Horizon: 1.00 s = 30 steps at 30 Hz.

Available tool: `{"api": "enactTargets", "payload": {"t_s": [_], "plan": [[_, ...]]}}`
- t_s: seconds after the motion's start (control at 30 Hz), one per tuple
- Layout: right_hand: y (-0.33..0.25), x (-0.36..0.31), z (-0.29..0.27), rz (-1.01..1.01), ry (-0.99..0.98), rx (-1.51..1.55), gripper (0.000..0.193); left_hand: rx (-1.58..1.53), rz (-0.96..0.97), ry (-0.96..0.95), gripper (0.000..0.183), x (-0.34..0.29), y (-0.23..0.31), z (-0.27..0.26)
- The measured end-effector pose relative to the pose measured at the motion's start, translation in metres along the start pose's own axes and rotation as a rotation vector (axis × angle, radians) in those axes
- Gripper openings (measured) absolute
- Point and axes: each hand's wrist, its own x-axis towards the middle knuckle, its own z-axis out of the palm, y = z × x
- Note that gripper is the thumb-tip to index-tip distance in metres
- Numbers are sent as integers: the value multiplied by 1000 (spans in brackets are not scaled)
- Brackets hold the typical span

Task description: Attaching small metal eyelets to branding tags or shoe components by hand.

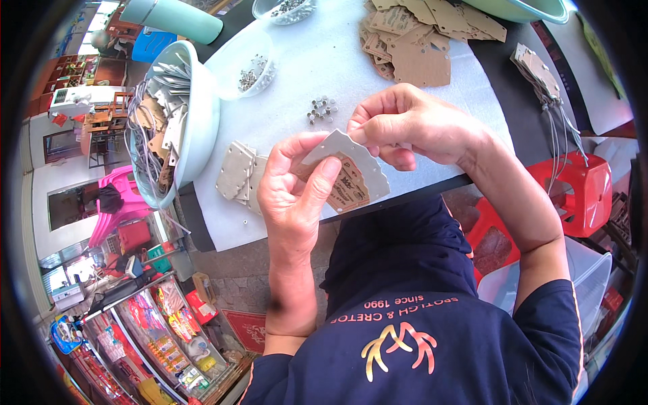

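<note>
My left hand point(293, 192) grips a grey-and-brown cardboard piece point(354, 179) with a scalloped edge and small holes, thumb on its printed face. At the card's upper corner, my right hand point(412, 128) has thumb and fingers pinched together; whatever they hold is hidden. Just beyond the card lies a small heap of shiny metal studs point(322, 110) on the white sheet point(466, 111) covering the table. Beside my left hand sits a stack of similar grey cards point(236, 172). Farther back is a large pile of brown cards point(415, 61).
A clear bowl point(268, 77) holds more metal pieces, with another tub point(297, 15) behind it. At left stands a pale blue basin point(207, 115) of cards and cords. Corded cards point(536, 71) lie at right, above a red stool point(580, 192). A teal tumbler point(179, 20) is far left.
</note>
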Motion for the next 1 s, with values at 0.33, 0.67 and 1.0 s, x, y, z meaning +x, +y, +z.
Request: {"api": "enactTargets", "payload": {"t_s": [0.33, 0.67, 1.0], "plan": [[-1, -3, 4, -128, -21, -150, 27, -22, 32, 81, 27, 2, -2, 1], [4, -2, 6, -208, 43, -68, 18, 72, 75, 106, 24, 3, -1, 7], [1, -1, 8, -153, 82, -50, 15, 40, 84, 126, 25, 6, -7, 11]]}}
